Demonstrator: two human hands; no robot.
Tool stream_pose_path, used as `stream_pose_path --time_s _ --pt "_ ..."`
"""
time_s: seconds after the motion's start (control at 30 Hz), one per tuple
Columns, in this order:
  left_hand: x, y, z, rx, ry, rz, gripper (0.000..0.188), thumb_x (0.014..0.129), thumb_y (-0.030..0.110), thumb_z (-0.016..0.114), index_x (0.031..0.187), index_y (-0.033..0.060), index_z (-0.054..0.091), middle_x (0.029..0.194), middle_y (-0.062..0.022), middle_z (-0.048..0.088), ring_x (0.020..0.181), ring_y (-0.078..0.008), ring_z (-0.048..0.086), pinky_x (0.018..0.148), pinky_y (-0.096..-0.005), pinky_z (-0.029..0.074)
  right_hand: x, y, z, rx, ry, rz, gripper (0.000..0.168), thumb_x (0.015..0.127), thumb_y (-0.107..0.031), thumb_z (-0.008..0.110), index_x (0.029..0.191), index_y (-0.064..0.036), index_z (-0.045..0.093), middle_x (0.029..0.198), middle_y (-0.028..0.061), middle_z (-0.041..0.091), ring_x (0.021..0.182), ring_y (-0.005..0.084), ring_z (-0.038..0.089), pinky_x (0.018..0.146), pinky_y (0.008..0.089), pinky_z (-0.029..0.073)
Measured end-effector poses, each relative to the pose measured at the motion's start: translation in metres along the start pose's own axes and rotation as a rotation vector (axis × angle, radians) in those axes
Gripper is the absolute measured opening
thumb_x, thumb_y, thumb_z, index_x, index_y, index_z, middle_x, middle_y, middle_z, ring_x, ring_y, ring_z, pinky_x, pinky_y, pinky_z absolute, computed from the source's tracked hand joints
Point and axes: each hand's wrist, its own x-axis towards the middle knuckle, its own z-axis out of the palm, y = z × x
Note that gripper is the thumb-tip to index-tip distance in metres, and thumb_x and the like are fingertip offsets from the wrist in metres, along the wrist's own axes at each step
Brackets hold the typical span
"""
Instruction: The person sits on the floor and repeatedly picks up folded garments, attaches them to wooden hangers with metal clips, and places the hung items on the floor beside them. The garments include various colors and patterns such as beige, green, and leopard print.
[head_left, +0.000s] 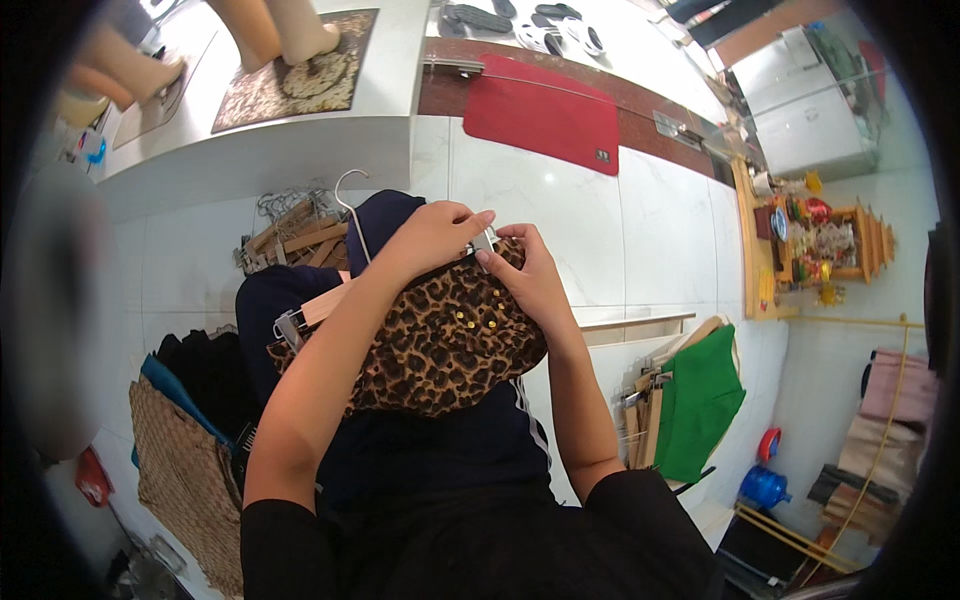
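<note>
A leopard-print garment (442, 345) with gold-coloured studs lies across my lap over dark blue trousers. Along its dark waist edge runs a wooden clip hanger (326, 301), partly covered by my left forearm; its metal hook points up and away from me. One metal clip shows at the hanger's left end, and another metal clip (484, 241) sits between my hands. My left hand (439, 232) holds the hanger at this right clip, thumb and fingers bent around it. With thumb and fingers, my right hand (529, 274) pinches the garment's waist edge beside the clip.
Wooden hangers (300, 236) are heaped on the tiled floor beyond my knee. Brown patterned and black clothes (180, 465) lie at my left. To the right are a green garment (697, 405) with more hangers and a small altar (817, 244). Ahead is a red mat (544, 112).
</note>
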Motion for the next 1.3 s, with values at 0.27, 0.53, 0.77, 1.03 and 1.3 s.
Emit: stream_pose_path --time_s 0.27,0.53,0.77,1.03,1.3 --pt "0.004 -0.01 -0.003 -0.34 -0.077 -0.023 0.043 0.107 0.041 0.066 0.108 -0.0017 0.07 0.088 -0.0008 0.06 0.079 -0.01 0.053 0.071 -0.0258 0.045 -0.006 0.007 0.0 0.333 0.017 0.128 0.029 0.105 -0.026 0.069 0.117 0.0 0.063 0.098 0.0032 0.067 0.09 0.0082 0.062 0.081 0.0254 0.051" --pt "0.015 -0.028 -0.004 -0.417 0.027 0.084 0.042 0.105 0.039 0.069 0.103 -0.0028 0.069 0.08 -0.0004 0.06 0.071 -0.0085 0.052 0.063 -0.0268 0.045 -0.006 0.004 -0.007 0.341 -0.112 0.093 0.029 0.106 -0.027 0.066 0.102 0.002 0.063 0.085 0.0034 0.068 0.079 0.0095 0.06 0.072 0.0278 0.05" --pt "0.013 -0.021 -0.002 -0.314 0.014 0.052 0.044 0.105 0.041 0.068 0.101 -0.0032 0.07 0.08 -0.0018 0.062 0.073 -0.0092 0.055 0.065 -0.0274 0.047 -0.003 0.002 -0.004 0.313 -0.047 0.033 0.029 0.105 -0.025 0.067 0.099 0.002 0.061 0.081 0.0031 0.064 0.076 0.0091 0.057 0.07 0.0285 0.048" --pt "0.003 -0.017 0.002 -0.18 -0.016 0.025 0.04 0.107 0.039 0.064 0.101 -0.0003 0.07 0.077 -0.0005 0.058 0.07 -0.0114 0.052 0.069 -0.0291 0.046 0.01 -0.004 0.0 0.153 -0.035 0.07 0.033 0.105 -0.029 0.067 0.096 0.003 0.062 0.075 0.0045 0.062 0.072 0.0105 0.054 0.067 0.0307 0.047" --pt "-0.062 -0.02 0.0 0.231 0.271 0.379 0.035 0.103 0.021 0.064 0.13 -0.0008 0.059 0.129 -0.0205 0.06 0.123 -0.0386 0.056 0.106 -0.0439 0.045 0.011 0.016 -0.008 0.027 0.003 0.068 0.03 0.103 -0.027 0.068 0.1 0.003 0.064 0.081 0.0119 0.068 0.075 0.0197 0.064 0.071 0.0356 0.051"
